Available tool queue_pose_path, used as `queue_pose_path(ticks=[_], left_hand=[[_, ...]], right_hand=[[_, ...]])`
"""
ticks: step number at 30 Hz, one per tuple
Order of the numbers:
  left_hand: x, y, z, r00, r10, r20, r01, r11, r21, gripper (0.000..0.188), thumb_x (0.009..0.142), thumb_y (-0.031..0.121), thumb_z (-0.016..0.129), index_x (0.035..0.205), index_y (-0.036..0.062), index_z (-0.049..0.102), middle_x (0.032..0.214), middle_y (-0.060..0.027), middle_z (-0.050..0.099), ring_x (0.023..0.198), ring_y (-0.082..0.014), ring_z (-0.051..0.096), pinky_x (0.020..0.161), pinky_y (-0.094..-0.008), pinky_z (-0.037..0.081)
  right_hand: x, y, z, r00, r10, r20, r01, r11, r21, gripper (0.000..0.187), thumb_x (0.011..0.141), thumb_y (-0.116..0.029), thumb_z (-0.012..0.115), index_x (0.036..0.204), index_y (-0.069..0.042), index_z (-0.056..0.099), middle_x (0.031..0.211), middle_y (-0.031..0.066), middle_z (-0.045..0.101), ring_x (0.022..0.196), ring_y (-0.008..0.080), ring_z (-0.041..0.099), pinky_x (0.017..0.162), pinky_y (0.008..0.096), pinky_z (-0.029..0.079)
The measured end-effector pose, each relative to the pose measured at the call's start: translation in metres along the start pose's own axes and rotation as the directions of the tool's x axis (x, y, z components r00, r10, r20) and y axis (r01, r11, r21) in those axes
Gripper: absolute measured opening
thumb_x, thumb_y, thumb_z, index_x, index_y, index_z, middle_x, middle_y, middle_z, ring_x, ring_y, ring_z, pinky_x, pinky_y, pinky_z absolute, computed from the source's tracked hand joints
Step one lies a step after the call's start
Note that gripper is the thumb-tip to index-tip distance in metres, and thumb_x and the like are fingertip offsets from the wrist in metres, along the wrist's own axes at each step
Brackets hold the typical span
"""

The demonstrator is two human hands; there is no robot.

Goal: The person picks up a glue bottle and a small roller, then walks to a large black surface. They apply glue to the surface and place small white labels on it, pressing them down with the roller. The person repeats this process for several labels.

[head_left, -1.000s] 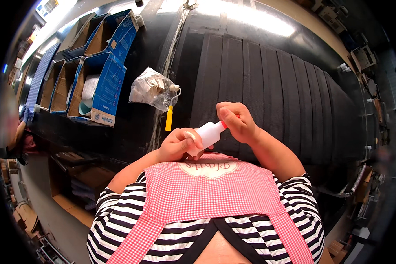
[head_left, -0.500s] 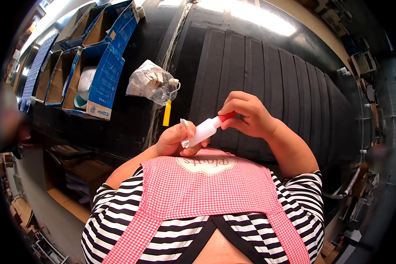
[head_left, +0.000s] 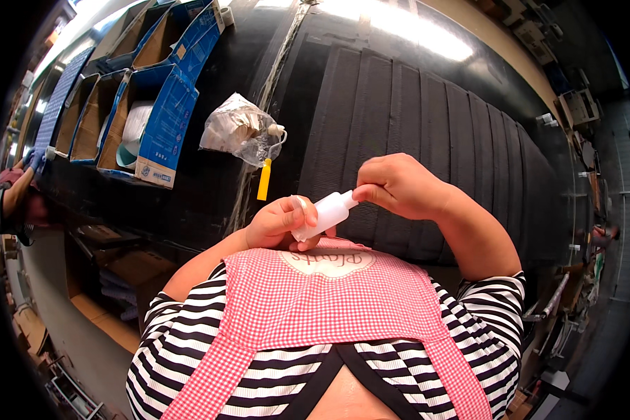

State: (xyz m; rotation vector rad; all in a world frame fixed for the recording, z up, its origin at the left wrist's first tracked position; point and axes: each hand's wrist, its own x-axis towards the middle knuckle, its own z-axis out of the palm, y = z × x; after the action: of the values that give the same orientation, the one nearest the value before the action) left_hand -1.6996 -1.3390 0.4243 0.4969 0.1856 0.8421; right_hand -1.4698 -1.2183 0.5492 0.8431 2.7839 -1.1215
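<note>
My left hand (head_left: 276, 222) is wrapped round a small white plastic bottle (head_left: 329, 213), holding it tilted over my apron with its narrow neck up and to the right. At the bottle's tip, the fingers of my right hand (head_left: 402, 185) are curled in a pinch. They cover whatever sits there, and the red cap seen between them earlier does not show now. A clear plastic bag (head_left: 236, 129) with pale contents lies on the black table beyond my left hand. A yellow strip (head_left: 264, 180) lies by the bag's near edge.
A black ribbed mat (head_left: 427, 140) covers the table ahead and to the right. Blue cardboard bins (head_left: 171, 126) stand at the far left, one holding a white roll (head_left: 138, 124). Another person's gloved hand (head_left: 36, 161) is at the left table edge. An open carton (head_left: 105, 322) is below.
My right hand has rotated, its fingers curling tighter, and the red cap has gone out of sight. The bottle has moved slightly right. Another person's arm has come into clearer view at left.
</note>
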Motion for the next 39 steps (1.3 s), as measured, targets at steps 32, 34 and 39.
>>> queue_pose_path(ticks=[32,34,39], left_hand=[[-0.154,0.019,-0.020,0.522,0.816,-0.247,-0.099,0.346,0.933,0.019,0.095,0.021,0.065,0.100,0.0057,0.075,0.130,-0.0101,0.049,0.119,-0.0209,0.049,0.098,-0.0325,0.040],[-0.155,0.019,-0.020,0.506,0.825,-0.252,-0.088,0.340,0.936,0.019,0.095,0.021,0.065,0.101,0.0058,0.075,0.132,-0.0105,0.049,0.121,-0.0214,0.048,0.099,-0.0329,0.040],[-0.141,0.025,-0.019,0.533,0.814,-0.231,-0.070,0.314,0.947,0.020,0.096,0.020,0.064,0.106,0.0066,0.074,0.137,-0.0120,0.048,0.128,-0.0247,0.045,0.106,-0.0347,0.037]], right_hand=[[0.255,-0.030,0.223,0.961,-0.088,-0.261,0.096,0.995,0.015,0.023,0.080,-0.013,0.068,0.102,-0.007,0.068,0.098,0.0133,0.068,0.092,0.0343,0.066,0.081,0.0434,0.052],[0.239,-0.043,0.208,0.977,-0.026,-0.209,0.047,0.994,0.098,0.036,0.083,-0.011,0.068,0.118,-0.005,0.064,0.100,0.0159,0.069,0.089,0.0314,0.067,0.080,0.0389,0.053],[0.190,-0.042,0.189,0.999,-0.014,-0.031,0.034,0.536,0.844,0.024,0.090,-0.004,0.062,0.114,-0.001,0.059,0.099,0.0062,0.066,0.093,0.0131,0.064,0.084,0.0300,0.052]])
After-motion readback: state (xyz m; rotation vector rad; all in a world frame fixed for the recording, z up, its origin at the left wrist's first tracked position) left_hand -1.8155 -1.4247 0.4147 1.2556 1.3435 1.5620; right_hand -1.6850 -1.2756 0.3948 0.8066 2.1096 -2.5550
